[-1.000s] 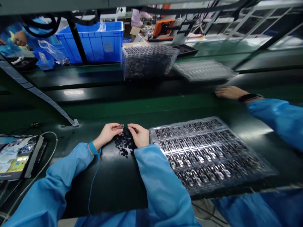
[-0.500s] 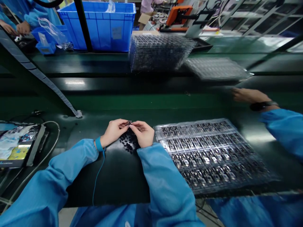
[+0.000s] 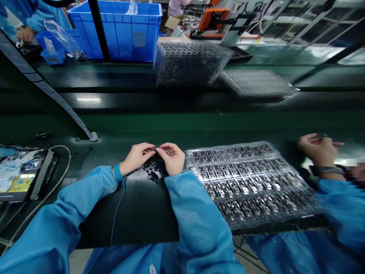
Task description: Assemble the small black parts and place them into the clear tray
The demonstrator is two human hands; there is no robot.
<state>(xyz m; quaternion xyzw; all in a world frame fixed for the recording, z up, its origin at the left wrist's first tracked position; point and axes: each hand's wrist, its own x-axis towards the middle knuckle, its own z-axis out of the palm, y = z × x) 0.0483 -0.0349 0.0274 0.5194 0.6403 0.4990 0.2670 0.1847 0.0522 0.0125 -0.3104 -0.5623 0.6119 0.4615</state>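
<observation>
In the head view, the left hand (image 3: 136, 158) and the right hand (image 3: 174, 159) meet above a dark bench (image 3: 134, 224), their fingertips pinched narrow around a small dark part (image 3: 155, 147), which both hold between them; the fingers cover most of it, so its exact form cannot be told. Just below the fingertips, on the bench, lies a loose pile of small black pieces (image 3: 154, 174), some overlapping, partly hidden by the right hand. A blue wrist strap (image 3: 118, 172) circles the left wrist, and a thin blue cord (image 3: 115, 213) runs down from it towards the bench edge. Just beside the right hand, a clear tray (image 3: 189, 156) lies flat, with small electronic boards (image 3: 245, 189) set in four rows. Beyond its right side, a co-worker's hand (image 3: 319, 151) is raised with a small dark object in it, too blurred to name. At far left, a printed package (image 3: 21, 179) lies near a looped grey cable (image 3: 69, 160). Across the back stand a large blue bin (image 3: 125, 38), a tall stack of clear trays (image 3: 191, 62) and, just right of that, a lower clear stack (image 3: 259, 82)
</observation>
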